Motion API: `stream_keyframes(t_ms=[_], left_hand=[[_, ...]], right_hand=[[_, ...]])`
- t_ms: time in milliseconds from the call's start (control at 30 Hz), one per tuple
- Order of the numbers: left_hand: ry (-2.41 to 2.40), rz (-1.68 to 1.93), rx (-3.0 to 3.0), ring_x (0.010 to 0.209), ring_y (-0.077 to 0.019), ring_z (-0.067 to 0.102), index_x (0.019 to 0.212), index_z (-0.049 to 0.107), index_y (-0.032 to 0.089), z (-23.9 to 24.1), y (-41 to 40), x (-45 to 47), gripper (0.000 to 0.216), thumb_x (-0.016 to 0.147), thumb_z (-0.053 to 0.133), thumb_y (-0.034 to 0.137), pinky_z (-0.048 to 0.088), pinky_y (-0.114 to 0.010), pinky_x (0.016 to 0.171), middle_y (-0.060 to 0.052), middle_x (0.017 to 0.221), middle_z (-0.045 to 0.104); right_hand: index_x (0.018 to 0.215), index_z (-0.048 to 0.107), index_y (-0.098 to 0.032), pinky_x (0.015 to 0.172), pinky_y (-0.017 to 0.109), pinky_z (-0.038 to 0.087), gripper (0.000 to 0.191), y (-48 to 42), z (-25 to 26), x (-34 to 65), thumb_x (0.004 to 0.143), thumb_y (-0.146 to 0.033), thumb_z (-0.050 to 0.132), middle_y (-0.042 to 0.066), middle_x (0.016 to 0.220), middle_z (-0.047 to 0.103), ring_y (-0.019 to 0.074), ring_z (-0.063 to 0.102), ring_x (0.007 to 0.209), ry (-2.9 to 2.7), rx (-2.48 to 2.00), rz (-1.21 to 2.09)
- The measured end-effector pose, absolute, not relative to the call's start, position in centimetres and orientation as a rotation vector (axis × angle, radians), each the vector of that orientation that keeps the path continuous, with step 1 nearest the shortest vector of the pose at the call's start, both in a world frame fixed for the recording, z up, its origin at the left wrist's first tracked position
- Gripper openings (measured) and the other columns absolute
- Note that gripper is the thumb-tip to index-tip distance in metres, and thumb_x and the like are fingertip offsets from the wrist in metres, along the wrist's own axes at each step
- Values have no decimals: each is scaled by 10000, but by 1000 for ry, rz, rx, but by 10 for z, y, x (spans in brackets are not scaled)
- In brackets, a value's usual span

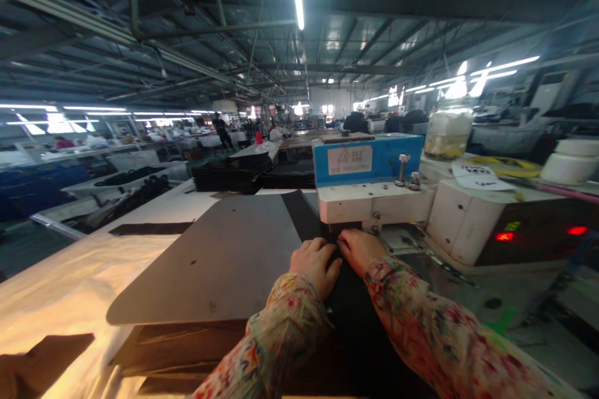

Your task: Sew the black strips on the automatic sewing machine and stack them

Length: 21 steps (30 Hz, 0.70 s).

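Close under the head of a blue and white machine (374,199), both my hands are on a black strip of sheet material (299,215). My left hand (314,265) rests at the strip's border with the large grey panel (224,249), its fingers bent and pressed onto the black material. Just to its right, my right hand (362,250) pinches the black material at the machine's front, fingertips partly hidden. The two hands nearly touch. Below them the black material hangs down between my forearms. The grey panel lies flat on a brown stack (178,349).
A control box (486,224) with red and green digits stands at the right. Behind it are a glass jar (449,131), a yellow coil (510,166) and a white bottle (571,162). Stacked black sheets (231,173) lie at the table's far end. A person (221,131) stands farther back.
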State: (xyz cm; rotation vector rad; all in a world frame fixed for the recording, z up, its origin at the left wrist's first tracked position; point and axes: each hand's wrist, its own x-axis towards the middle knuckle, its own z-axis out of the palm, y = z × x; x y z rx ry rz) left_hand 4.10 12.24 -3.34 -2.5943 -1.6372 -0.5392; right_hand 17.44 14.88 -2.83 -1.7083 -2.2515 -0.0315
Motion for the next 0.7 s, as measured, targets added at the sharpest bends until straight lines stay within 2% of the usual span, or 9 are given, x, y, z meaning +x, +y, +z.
stream_keyframes(t_ms=[700], left_hand=[[-1656, -528, -2591, 942, -175, 426, 988, 512, 268, -31, 121, 41, 270, 779, 392, 390, 373, -310, 821, 5, 1004, 500]], right_hand=[[844, 554, -175, 621, 213, 353, 168, 149, -29, 174, 801, -217, 397, 45, 841, 588, 140, 544, 768, -2258, -1696, -26]])
